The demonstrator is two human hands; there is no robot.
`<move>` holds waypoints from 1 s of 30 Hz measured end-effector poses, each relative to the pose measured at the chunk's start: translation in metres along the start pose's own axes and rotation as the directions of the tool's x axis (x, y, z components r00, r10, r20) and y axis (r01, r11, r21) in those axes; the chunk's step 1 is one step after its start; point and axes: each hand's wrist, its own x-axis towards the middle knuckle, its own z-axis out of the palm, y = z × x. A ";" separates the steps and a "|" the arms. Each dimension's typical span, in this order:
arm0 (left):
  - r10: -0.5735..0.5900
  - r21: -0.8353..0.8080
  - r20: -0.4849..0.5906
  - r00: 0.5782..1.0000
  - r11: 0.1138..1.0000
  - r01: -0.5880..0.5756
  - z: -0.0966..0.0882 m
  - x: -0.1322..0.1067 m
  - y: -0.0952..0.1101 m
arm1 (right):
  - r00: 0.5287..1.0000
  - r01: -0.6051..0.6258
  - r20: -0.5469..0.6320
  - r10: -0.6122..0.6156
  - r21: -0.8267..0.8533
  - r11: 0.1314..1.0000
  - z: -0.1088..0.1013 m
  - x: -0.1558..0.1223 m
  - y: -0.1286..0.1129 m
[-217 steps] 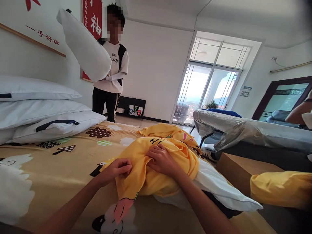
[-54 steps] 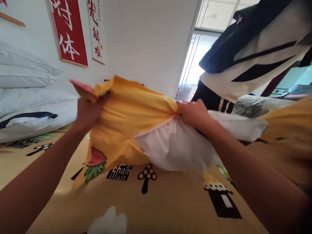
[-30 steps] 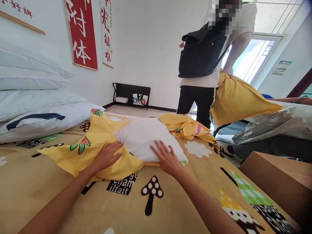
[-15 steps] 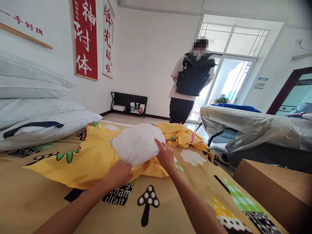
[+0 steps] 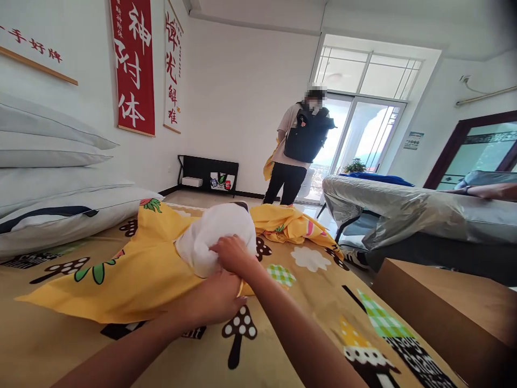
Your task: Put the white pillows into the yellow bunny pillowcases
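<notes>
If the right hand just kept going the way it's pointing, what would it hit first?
The white pillow: the right hand grips its bunched end, pointing away and leftward. Past that probably comes the yellow pillowcase, though depth is unclear.

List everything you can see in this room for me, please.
pillow: one, white, bunched, partly inside the case
case: one, yellow with prints, spread under the pillow
cloth: one, yellow, crumpled behind the pillow
sheet: one, tan with mushroom prints, across the foreground
stack: about four white pillows, far left
banners: two, one red, one white, left wall
rack: one, black, low against the far wall
person: one, dark pack on the chest, by the door
door: glass, bright, far wall
cot: one, silver cover, right
box: one, brown, lower right; may be a table
left hand: closed on the case's edge
right hand: clutching the pillow
</notes>
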 end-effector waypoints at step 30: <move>-0.107 0.246 -0.372 0.922 0.946 0.210 -0.006 -0.008 -0.106 | 0.944 0.036 0.265 -0.199 0.515 0.856 0.072 -0.164 -0.040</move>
